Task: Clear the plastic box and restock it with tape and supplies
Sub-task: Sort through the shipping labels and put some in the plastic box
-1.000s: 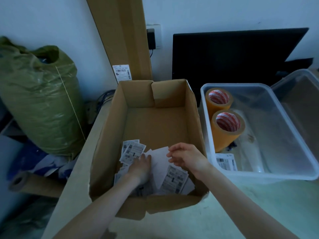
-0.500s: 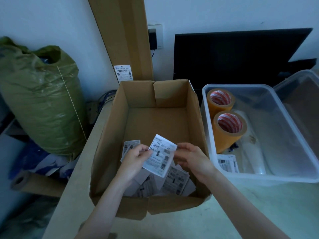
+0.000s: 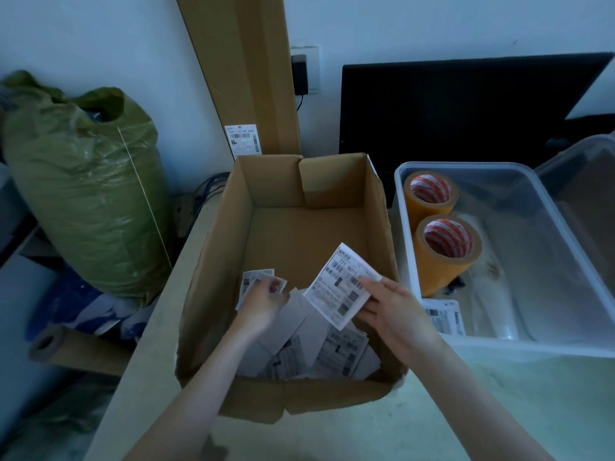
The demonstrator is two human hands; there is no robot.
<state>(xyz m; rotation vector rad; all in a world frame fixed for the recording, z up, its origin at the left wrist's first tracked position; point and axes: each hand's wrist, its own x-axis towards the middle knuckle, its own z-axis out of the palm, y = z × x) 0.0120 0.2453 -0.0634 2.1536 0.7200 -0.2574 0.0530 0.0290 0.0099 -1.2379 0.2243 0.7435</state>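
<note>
Single head view, close, forward and down

Open brown cardboard box [image 3: 213,294] left of clear plastic box [image 3: 562,347]; loose printed paper labels [image 3: 319,354] inside the former, two upright orange tape rolls [image 3: 442,257] inside the latter.

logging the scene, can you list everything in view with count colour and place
cardboard box: 1, brown, centre, open
labels: loose pile, white, on the box floor
label: 1, white, held above the pile
plastic box: 1, clear, right of the cardboard box
tape rolls: 2, tan, left end of the plastic box
sack: 1, green, left
monitor: 1, black, back right
left hand: on the pile
right hand: pinching the label
</note>
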